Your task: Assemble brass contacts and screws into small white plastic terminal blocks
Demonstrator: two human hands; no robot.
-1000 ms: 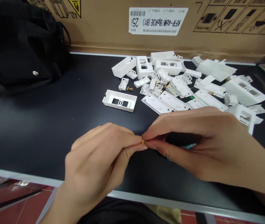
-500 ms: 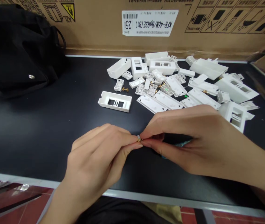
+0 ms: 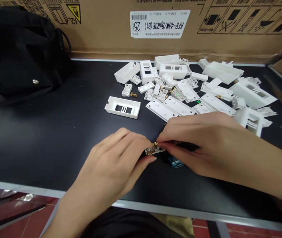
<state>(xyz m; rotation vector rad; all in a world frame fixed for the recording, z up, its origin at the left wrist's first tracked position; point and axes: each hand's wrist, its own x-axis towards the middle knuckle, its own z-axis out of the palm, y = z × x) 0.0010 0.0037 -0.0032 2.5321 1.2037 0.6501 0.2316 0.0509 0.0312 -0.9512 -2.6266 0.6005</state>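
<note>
My left hand [image 3: 118,158] holds a small white plastic base [image 3: 158,149] with brass pieces in it, gripped at its left end between the fingers and thumb. The closed thumb and forefinger of my right hand [image 3: 195,143] meet at a brass contact [image 3: 155,144] on the upper edge of that base. Partly hidden under my right hand lies a translucent blue object [image 3: 176,162]; its kind cannot be made out. Beyond my hands a white open housing [image 3: 136,114] with two rectangular windows lies on the black table [image 3: 44,142].
Several white housings, flat covers [image 3: 162,110] and small bases lie heaped at the back right. A loose brass piece [image 3: 133,95] sits beside a white base [image 3: 127,90]. A black bag [image 3: 19,56] stands at the back left, and a cardboard box [image 3: 101,29] rises behind the table.
The white base with brass pieces now shows between my hands; before, only a tiny part was visible. My left hand has shifted slightly right, and more of the blue object shows.
</note>
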